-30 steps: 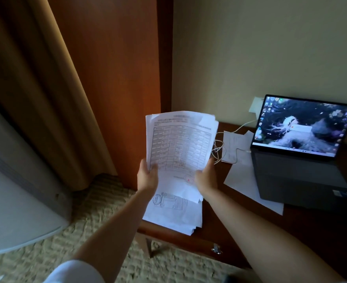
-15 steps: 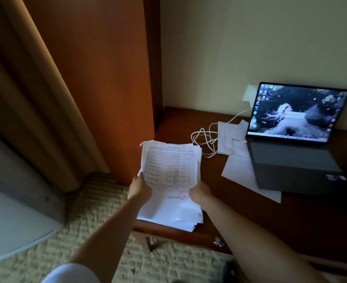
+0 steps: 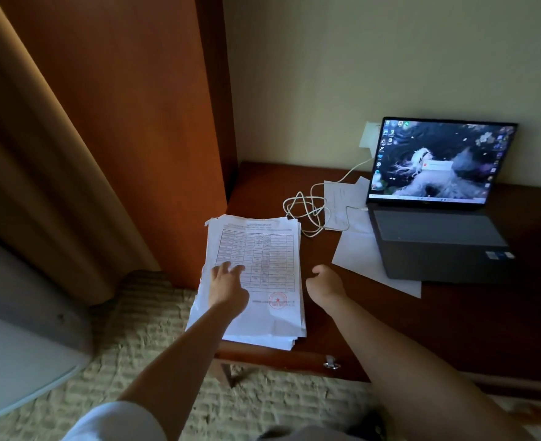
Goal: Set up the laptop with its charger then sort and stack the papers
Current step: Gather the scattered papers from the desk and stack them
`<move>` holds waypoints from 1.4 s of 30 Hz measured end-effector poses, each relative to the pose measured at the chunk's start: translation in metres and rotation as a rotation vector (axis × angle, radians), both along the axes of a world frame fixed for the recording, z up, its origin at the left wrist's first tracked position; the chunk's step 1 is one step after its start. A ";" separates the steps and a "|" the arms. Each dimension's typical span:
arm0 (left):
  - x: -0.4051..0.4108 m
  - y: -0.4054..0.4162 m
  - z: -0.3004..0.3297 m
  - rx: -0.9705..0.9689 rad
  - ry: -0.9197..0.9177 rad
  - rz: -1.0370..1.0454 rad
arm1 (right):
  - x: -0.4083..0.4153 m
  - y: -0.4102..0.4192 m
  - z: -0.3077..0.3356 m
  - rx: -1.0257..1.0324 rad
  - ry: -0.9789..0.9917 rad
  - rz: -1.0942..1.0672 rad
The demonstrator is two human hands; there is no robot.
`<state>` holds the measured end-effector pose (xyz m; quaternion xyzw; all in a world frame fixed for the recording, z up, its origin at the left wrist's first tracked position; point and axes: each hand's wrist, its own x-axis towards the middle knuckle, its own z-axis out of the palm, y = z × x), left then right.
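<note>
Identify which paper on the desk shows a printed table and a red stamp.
The top sheet of the paper stack at the desk's left front corner, under the left hand. The papers beside the laptop show neither.

The desk (image 3: 453,329) is dark, smooth polished wood, with a small shiny metal pull (image 3: 332,362) on its front edge. The stack of papers (image 3: 263,249) is matt white printed sheets; the laptop (image 3: 438,237) has a matt grey body (its screen glossy), and the charger cable (image 3: 307,211) looks smooth white plastic.
</note>
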<state>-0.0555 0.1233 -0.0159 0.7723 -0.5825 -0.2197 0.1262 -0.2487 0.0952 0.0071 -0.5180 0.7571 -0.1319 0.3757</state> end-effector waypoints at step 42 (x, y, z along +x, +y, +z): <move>-0.359 -0.057 -0.020 0.019 0.564 0.600 | -0.293 -0.072 -0.045 0.108 -1.526 -0.756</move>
